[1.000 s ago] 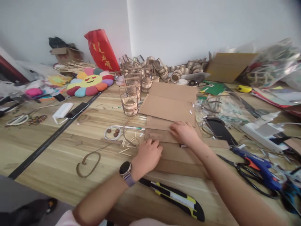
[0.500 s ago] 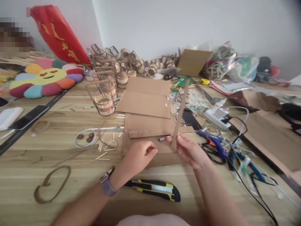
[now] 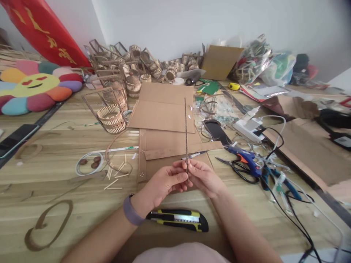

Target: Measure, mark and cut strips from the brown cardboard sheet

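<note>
We logged left hand (image 3: 164, 182) and right hand (image 3: 204, 177) pinching the cardboard strip (image 3: 186, 128) low, long axis toward the far edge of the worktop (image 3: 90, 197).

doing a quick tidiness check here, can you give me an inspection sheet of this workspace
Surface: wood-grain tabletop, partly covered by overlapping cardboard sheets
Job's things: thin brown strip held upright, edge toward the camera; yellow-and-black cutter lying near the body
Clutter: loose small sticks, small slatted baskets, scissors beside a blue glue gun
Hands: left hand and right hand both pinch the strip's lower end
Cables: black and white ones trail right of the hands, some by the white power strip
Surroundings: pale wall, red bag at far left
</note>
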`<state>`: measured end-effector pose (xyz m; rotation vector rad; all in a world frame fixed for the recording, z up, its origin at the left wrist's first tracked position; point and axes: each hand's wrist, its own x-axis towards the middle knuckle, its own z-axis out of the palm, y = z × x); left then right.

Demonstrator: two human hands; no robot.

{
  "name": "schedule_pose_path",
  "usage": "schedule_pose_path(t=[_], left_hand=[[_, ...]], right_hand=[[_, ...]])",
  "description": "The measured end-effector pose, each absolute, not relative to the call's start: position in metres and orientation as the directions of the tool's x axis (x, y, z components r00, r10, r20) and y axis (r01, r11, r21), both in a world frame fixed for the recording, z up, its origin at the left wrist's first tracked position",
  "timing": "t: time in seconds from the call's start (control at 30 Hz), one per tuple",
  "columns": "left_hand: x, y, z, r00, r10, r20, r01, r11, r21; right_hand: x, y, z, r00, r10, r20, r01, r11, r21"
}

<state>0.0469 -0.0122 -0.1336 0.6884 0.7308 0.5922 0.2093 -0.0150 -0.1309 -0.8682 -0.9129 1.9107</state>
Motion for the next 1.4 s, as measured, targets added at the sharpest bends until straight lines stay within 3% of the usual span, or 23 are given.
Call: schedule_pose_path(t=[0.1, 0.17, 0.23, 0.3, 0.37, 0.53, 0.8, 0.97, 1.1, 1.4], left_hand=[[0.045, -0.009, -0.136, 0.598, 0.7, -0.391, -0.234, 0.619, 0.75], [0.043, -0.006, -0.137, 0.566, 0.733, -0.377, -0.245, 0.586, 0.772], [0.04, -0.003, -0.137, 0.507, 0.778, -0.371, -0.269, 0.551, 0.79], [0.038, -0.001, -0.136, 0.444, 0.812, -0.378, -0.297, 0.532, 0.793], [0.037, 0.0, -0.134, 0.403, 0.83, -0.387, -0.319, 0.523, 0.79], [0.04, -0.002, -0.134, 0.39, 0.838, -0.382, -0.326, 0.514, 0.793], [0.042, -0.004, -0.132, 0.336, 0.869, -0.364, -0.253, 0.455, 0.854], [0.038, -0.003, -0.133, 0.282, 0.913, -0.296, -0.048, 0.322, 0.946], [0.036, -0.005, -0.133, 0.285, 0.925, -0.252, 0.112, 0.228, 0.967], [0.037, -0.008, -0.13, 0.294, 0.923, -0.248, 0.167, 0.206, 0.964]], right_hand=[[0.208, -0.016, -0.139, -0.313, 0.926, -0.211, -0.271, -0.3, -0.915], [0.208, -0.018, -0.146, -0.152, 0.977, -0.152, -0.096, -0.168, -0.981], [0.208, -0.022, -0.149, 0.016, 1.0, 0.005, 0.148, 0.002, -0.989], [0.208, -0.027, -0.148, 0.072, 0.975, 0.209, 0.367, 0.169, -0.915], [0.207, -0.032, -0.144, 0.016, 0.931, 0.365, 0.496, 0.31, -0.811], [0.2, -0.037, -0.138, -0.102, 0.867, 0.487, 0.587, 0.448, -0.674], [0.2, -0.035, -0.138, -0.047, 0.925, 0.377, 0.534, 0.342, -0.773], [0.203, -0.033, -0.139, -0.024, 0.996, 0.082, 0.436, 0.085, -0.896], [0.205, -0.031, -0.14, -0.035, 0.994, -0.107, 0.366, -0.087, -0.926], [0.207, -0.03, -0.136, -0.049, 0.984, -0.169, 0.369, -0.139, -0.919]])
